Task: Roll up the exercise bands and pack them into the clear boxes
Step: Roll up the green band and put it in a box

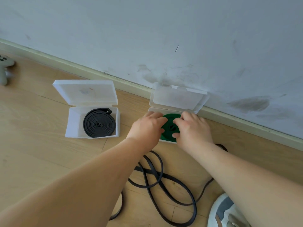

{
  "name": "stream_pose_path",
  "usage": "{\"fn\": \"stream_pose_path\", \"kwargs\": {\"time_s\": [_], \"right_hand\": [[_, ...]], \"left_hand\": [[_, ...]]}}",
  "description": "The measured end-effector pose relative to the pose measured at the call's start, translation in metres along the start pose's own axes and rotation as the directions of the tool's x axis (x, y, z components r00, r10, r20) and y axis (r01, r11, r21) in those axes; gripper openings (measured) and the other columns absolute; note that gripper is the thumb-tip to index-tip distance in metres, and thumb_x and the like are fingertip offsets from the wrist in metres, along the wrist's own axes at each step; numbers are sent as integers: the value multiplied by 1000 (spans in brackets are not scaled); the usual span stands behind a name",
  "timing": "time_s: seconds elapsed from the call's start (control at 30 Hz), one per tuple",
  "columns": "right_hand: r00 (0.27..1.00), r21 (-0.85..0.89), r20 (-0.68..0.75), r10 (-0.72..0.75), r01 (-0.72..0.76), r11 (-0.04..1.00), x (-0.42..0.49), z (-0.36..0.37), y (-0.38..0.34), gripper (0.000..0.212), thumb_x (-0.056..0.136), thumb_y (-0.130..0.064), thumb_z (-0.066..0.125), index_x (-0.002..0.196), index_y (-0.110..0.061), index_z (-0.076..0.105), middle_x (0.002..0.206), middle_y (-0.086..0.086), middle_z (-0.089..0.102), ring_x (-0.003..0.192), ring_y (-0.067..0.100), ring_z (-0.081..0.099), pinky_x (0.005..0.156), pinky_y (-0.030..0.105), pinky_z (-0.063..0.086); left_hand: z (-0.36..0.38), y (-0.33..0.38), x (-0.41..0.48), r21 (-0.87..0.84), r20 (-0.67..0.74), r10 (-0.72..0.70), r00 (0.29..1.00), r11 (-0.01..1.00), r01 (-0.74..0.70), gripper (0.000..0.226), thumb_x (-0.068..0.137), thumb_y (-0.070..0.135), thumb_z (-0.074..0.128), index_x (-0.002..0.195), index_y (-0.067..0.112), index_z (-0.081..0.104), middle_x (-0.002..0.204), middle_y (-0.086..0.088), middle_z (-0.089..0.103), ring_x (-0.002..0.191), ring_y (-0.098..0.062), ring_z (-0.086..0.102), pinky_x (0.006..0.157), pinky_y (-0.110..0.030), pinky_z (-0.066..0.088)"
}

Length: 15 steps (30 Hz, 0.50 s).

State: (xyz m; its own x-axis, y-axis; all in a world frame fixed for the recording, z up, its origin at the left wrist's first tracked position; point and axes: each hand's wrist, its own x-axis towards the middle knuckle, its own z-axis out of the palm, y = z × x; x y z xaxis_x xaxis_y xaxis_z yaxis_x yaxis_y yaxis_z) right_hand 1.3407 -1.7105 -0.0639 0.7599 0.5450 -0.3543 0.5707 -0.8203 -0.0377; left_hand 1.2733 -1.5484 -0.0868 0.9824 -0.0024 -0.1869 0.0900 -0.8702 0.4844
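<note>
A rolled green band (170, 128) lies inside the right clear box (178, 99), whose lid stands open against the wall. My left hand (147, 128) and my right hand (193, 128) grip the green roll from either side, fingers curled over its edges. The left clear box (73, 122) is open and holds a coiled black band (99, 123). A loose black band (157, 179) lies tangled on the floor below my arms.
The wall and skirting board (98, 74) run diagonally behind the boxes. A grey stuffed toy (5, 69) stands at the far left. A shoe (226, 212) shows at the bottom right. Wooden floor (32, 153) spreads to the left.
</note>
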Motion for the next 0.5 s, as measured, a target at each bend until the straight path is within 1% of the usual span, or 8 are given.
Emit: {"fn": "stream_pose_path", "kwargs": {"time_s": [0.07,0.13,0.17,0.23,0.3,0.33,0.43,0.5], "right_hand": [[999,74,-31,8,-6,997,-10,-3,-14,36,98,-40,61,129,-22,63,119,-1,53,113,24,53,86,36,44],[1000,164,-10,20,-18,986,-21,-5,-31,31,101,-37,56,127,-22,62,118,-3,53,104,21,56,74,33,45],[1000,205,17,19,-23,978,-27,-3,-39,28,101,-35,55,125,-22,62,115,-4,53,99,20,58,71,33,47],[993,297,114,24,-57,953,-39,3,-56,25,100,-32,55,122,-25,64,111,-6,54,93,19,60,77,37,55],[967,381,255,16,-115,918,-49,11,-70,32,99,-36,59,129,-27,63,121,-5,57,105,20,62,91,41,55],[948,406,318,11,-147,902,-53,15,-77,38,98,-37,61,135,-27,60,129,-4,56,113,21,60,97,42,54],[900,405,435,36,-231,885,-61,25,-86,54,99,-38,61,148,-23,47,146,-1,46,127,25,54,104,41,50],[882,378,467,60,-261,888,-61,31,-88,56,99,-38,61,151,-23,45,150,0,43,128,26,54,103,40,50]], "left_hand": [[-10,-5,-16,19,-88,-35,996,999,36,31,95,11,64,126,17,66,123,-1,62,109,-26,59,71,-44,58],[-20,-10,-37,-19,-76,-124,989,992,123,32,100,15,57,131,20,62,122,0,60,102,-27,62,71,-41,57],[-22,-13,-50,-22,-45,-160,986,987,159,31,103,17,53,132,21,61,120,0,60,98,-27,64,73,-41,57],[-20,-18,-76,12,60,-218,974,976,218,29,104,18,49,130,23,61,116,1,61,96,-27,65,78,-42,58],[-11,-24,-104,59,203,-289,935,957,283,31,100,15,51,128,26,59,119,2,59,102,-26,64,81,-43,59],[-5,-29,-118,69,244,-320,915,947,313,35,97,13,54,128,29,57,121,4,56,106,-24,62,81,-42,59],[4,-46,-146,56,234,-403,885,914,401,43,95,10,57,132,29,51,127,6,49,117,-20,53,82,-38,59],[6,-57,-150,26,256,-473,843,875,484,42,95,11,57,134,28,51,125,5,54,115,-21,56,83,-37,58]]}}
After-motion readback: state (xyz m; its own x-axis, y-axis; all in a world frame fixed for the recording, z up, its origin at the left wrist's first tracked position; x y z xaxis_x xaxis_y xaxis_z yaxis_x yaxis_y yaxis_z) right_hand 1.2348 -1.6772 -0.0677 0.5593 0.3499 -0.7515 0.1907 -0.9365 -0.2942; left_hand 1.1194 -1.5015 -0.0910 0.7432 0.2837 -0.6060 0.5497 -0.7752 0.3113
